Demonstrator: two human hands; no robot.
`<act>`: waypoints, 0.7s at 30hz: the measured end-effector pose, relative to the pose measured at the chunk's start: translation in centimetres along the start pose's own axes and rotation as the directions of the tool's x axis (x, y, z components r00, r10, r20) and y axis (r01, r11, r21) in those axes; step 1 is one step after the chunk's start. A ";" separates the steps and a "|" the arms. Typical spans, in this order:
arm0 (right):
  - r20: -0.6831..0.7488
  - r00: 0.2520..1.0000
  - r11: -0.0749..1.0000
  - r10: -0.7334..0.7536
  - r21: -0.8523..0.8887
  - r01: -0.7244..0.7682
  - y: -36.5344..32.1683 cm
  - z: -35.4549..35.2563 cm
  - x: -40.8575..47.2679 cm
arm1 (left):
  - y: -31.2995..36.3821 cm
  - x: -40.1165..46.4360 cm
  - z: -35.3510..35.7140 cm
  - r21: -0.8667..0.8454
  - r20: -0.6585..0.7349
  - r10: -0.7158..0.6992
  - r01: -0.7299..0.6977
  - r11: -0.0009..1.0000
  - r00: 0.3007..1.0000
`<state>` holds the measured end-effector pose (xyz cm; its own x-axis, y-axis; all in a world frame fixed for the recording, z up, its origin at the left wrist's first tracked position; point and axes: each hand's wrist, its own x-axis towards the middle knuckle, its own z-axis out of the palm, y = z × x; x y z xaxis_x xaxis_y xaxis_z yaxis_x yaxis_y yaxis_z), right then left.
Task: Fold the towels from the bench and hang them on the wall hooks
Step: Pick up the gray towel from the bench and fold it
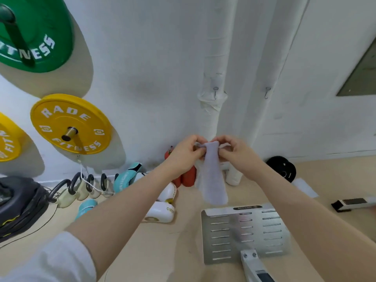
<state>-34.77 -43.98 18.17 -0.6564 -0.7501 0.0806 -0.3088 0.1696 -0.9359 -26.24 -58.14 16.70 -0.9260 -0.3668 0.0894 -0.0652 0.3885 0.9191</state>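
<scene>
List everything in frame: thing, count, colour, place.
towel: 1, pale lilac, held up, hanging down
wall hooks: 2, metal, wall above the hands
weight plates: 3 on wall pegs, 1 green, 2 yellow, left
kettlebells: row, cream with dark handles, floor left
boxing gloves: white and teal, floor centre
metal footplate: 1, silver, floor lower right
left hand: pinches towel top
right hand: pinches towel top

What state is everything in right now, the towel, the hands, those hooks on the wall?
Towel: folded narrow, hanging from both hands.
Left hand: pinches the towel's top.
Right hand: pinches the towel's top.
Left hook: bare.
Right hook: bare.
Yellow plate: hung on a wall peg.
</scene>
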 end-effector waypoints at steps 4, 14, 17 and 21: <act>-0.113 0.993 0.983 -0.032 -0.183 0.011 2.5 -1.6 7.4 | -1.5 7.2 -0.4 0.059 -0.009 0.038 -0.038 0.998 0.999; -0.348 0.935 0.944 0.064 -0.283 -0.169 9.3 -7.0 28.2 | -6.1 30.4 -1.0 0.191 0.076 0.066 -0.080 0.978 0.995; -0.418 0.894 0.945 0.161 -0.196 -0.262 11.7 -8.3 34.6 | -8.1 37.1 -1.0 0.208 0.069 0.051 -0.065 0.976 0.996; -0.465 0.850 0.913 0.247 -0.182 -0.365 14.9 -10.1 41.6 | -11.1 44.5 -0.6 0.195 0.047 -0.006 -0.003 0.981 0.999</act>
<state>-73.65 -66.23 11.00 -0.9545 -0.2982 -0.0032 -0.1676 0.5454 -0.8213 -66.49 -79.29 10.68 -0.9420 -0.3291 0.0655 -0.1335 0.5467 0.8266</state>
